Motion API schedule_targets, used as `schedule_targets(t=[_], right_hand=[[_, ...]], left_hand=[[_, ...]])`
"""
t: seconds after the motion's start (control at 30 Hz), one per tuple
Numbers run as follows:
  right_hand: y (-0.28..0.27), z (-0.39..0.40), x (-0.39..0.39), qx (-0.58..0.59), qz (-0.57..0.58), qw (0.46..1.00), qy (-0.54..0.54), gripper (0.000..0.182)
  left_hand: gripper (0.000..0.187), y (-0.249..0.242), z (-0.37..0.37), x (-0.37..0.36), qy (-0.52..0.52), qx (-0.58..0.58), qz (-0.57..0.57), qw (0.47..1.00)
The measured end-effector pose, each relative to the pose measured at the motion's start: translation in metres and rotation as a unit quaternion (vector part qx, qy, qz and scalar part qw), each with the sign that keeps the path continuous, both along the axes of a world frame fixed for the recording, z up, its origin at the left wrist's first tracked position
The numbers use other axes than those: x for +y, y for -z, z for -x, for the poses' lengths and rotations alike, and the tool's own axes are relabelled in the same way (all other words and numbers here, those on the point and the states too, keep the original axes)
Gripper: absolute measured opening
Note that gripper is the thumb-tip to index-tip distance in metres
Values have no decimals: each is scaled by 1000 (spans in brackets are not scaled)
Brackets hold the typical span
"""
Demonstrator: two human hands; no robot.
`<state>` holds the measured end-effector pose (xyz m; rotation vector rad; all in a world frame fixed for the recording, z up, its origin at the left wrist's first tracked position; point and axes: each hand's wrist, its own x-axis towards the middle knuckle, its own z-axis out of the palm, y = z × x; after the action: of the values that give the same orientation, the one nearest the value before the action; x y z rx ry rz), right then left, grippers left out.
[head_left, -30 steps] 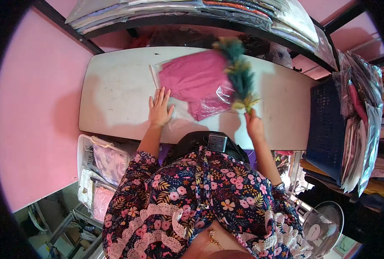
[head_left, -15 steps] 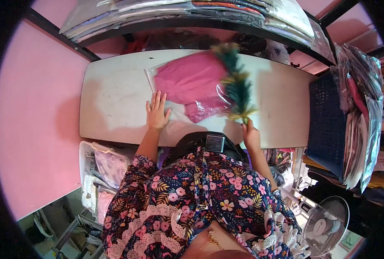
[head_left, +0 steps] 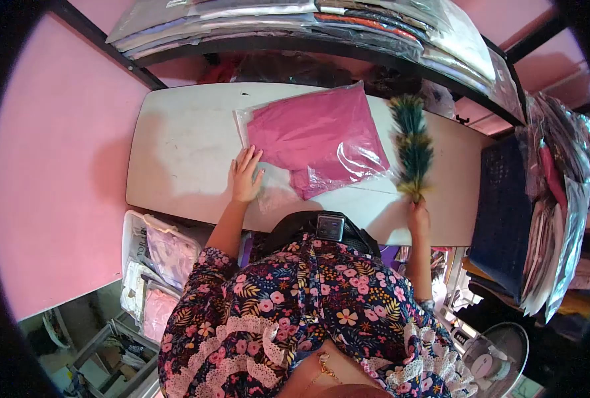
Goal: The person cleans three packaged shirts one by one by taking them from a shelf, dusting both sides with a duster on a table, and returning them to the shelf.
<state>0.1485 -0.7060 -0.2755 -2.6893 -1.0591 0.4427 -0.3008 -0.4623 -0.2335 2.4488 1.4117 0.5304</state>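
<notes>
A folded pink garment in a clear plastic bag (head_left: pixel 318 136) lies on the white table (head_left: pixel 182 146). My left hand (head_left: pixel 246 175) rests with its fingers spread on the lower left edge of the bag. To the right of the bag, my right hand (head_left: pixel 419 215) is closed round the handle end of a feather duster (head_left: pixel 412 142). The duster's green and yellow feathers point away from me over the table, apart from the bag.
Bagged garments are stacked on a black-edged shelf (head_left: pixel 268 45) above the table's far side. At the right stands a dark blue basket (head_left: pixel 500 205) beside more bagged clothes (head_left: pixel 550 219). A fan (head_left: pixel 497 358) is at the lower right, a white basket (head_left: pixel 130 245) at the left.
My right hand and the duster have moved right, off the bag's right side, which now shows fully. My left hand stays on the bag's left edge. The view has shifted slightly.
</notes>
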Motion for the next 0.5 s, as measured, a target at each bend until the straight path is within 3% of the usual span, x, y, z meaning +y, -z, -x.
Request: schedule_targets(t=[0.03,0.07,0.13,0.17,0.2,0.23,0.3,0.33,0.4,0.43,0.5], right_hand=[[-7,-9,-5,-52,71,996,1,49],[-12,-19,-3,-53,69,996,-3,49],[-44,-31,7,-233,-141,962,11,43],[-61,-33,19,-234,-143,962,10,43],[-85,-25,41,-148,-225,963,-1,37],[-102,-16,63,-60,-305,951,-12,32],[-121,4,111,128,-352,926,-40,27],[-113,4,136,153,-350,922,-66,27],[-89,5,185,181,-337,918,-102,30],[-81,6,209,182,-328,920,-111,33],[-68,8,251,139,-306,933,-126,42]], left_hand=[[61,8,6,4,-5,-2,-2,1000],[55,16,10,10,-38,-61,-22,997],[49,19,9,22,-70,-121,-43,989],[50,17,5,30,-132,-243,-23,961],[50,15,2,37,-190,-361,-1,913],[50,12,1,43,-190,-361,-2,913],[50,2,0,58,-280,-425,175,843],[50,-1,1,66,-279,-428,173,842],[35,-4,6,76,-242,-267,192,913],[35,-14,3,73,-245,-269,187,912],[31,-43,-7,62,-190,-323,282,883]])
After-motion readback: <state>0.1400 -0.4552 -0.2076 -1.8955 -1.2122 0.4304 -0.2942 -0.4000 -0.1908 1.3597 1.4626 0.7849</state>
